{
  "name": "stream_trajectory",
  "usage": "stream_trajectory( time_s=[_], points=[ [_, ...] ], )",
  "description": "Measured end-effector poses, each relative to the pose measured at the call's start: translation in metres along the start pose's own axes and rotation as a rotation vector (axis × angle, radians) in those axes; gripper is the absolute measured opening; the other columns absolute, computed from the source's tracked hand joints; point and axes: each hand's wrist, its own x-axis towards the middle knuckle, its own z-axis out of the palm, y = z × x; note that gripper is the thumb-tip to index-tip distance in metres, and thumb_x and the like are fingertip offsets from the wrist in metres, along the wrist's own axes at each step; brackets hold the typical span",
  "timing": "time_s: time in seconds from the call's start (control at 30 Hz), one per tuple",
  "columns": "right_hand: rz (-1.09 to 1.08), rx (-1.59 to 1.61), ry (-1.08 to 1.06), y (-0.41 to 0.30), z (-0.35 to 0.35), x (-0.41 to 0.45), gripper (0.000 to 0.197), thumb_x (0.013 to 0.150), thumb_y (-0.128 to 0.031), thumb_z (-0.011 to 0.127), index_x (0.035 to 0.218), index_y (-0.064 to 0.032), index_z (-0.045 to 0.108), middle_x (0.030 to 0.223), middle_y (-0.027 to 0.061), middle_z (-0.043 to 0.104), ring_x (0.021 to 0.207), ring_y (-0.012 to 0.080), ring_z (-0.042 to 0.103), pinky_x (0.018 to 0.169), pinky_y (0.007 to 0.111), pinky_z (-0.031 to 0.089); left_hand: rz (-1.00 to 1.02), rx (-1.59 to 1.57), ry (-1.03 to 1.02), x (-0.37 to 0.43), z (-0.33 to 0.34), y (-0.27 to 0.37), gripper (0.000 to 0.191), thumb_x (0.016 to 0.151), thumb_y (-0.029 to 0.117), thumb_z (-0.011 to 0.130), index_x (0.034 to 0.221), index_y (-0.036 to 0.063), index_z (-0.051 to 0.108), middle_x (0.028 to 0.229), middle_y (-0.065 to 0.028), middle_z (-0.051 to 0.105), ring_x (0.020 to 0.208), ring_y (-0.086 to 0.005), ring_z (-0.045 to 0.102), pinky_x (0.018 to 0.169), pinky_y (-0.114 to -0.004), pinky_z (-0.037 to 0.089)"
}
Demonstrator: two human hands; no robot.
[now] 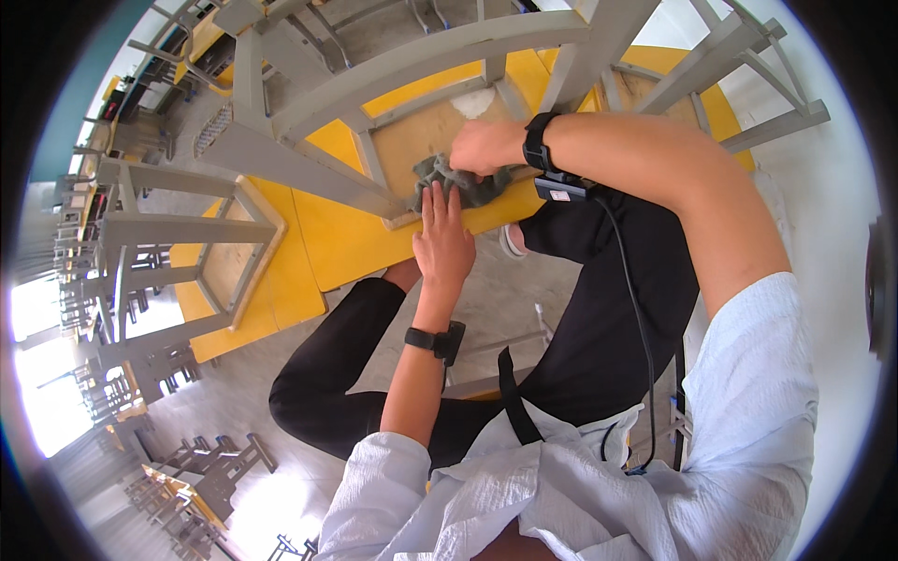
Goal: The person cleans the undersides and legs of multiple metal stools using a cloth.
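An upturned stool with a grey frame (309,161) rests on a yellow desktop (365,252), the bare wooden underside of its seat (403,144) facing up. Bunched on that underside, by the near edge, is a grey-green cloth (484,189). My right hand (487,147) is curled on the cloth with its fingers gripping it, though the fingertips are partly hidden. From the near side my left hand (445,238) reaches in, its fingers stretched out and their tips touching the cloth's left part beside a stool leg.
Another upturned stool (189,228) stands on the yellow desks to the left, and a further one (701,77) at the upper right. A white wall (835,245) runs along the right. A black cable (631,301) hangs from the right wrist device. More desks and stools fill the far left.
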Motion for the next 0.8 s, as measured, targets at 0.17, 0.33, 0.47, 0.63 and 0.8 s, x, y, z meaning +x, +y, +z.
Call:
stream_trajectory(
  time_s=[0.17,0.33,0.47,0.63,0.8],
  points=[
    [0.027,0.009,0.107,-0.002,0.011,0.007,0.024,0.065,-0.025,0.075,0.081,-0.0077,0.071,0.081,0.0122,0.069,0.083,0.0303,0.067,0.070,0.042,0.051,-0.039,0.003,-0.014,0.004,0.001,0.000,0.070,0.076,0.019,0.069,0.138,0.0084,0.041,0.149,-0.0153,0.032,0.140,-0.0300,0.027,0.080,-0.044,0.052],
    [0.011,-0.087,0.133,0.009,0.038,0.001,0.018,0.060,-0.013,0.071,0.078,-0.0091,0.072,0.080,0.0113,0.070,0.082,0.0288,0.067,0.068,0.040,0.051,0.025,-0.064,-0.093,0.020,-0.002,0.020,0.068,0.076,0.023,0.070,0.137,0.0111,0.044,0.147,-0.0234,0.030,0.136,-0.0444,0.025,0.086,-0.046,0.052],
    [0.047,-0.108,0.039,0.008,0.032,0.003,0.018,0.063,-0.009,0.066,0.080,-0.0091,0.069,0.080,0.0109,0.069,0.082,0.0290,0.066,0.067,0.040,0.050,0.006,-0.029,-0.096,0.021,0.001,0.022,0.069,0.075,0.023,0.070,0.138,0.0146,0.044,0.146,-0.0228,0.031,0.135,-0.0446,0.027,0.081,-0.046,0.054],
    [0.025,-0.129,-0.043,0.014,0.031,0.002,0.015,0.068,-0.010,0.062,0.083,-0.0092,0.067,0.079,0.0107,0.067,0.083,0.0294,0.065,0.067,0.040,0.048,0.052,0.037,-0.018,0.016,0.011,0.012,0.069,0.075,0.020,0.070,0.139,0.0185,0.044,0.146,-0.0188,0.034,0.135,-0.0411,0.030,0.080,-0.045,0.054],
    [0.021,-0.061,0.114,0.013,0.027,0.002,0.015,0.063,-0.011,0.066,0.078,-0.0103,0.071,0.079,0.0099,0.069,0.081,0.0284,0.067,0.065,0.040,0.051,0.039,0.067,0.007,0.007,0.005,0.000,0.069,0.074,0.017,0.069,0.138,0.0190,0.044,0.147,-0.0155,0.035,0.135,-0.0361,0.033,0.080,-0.042,0.054]
  ],
)
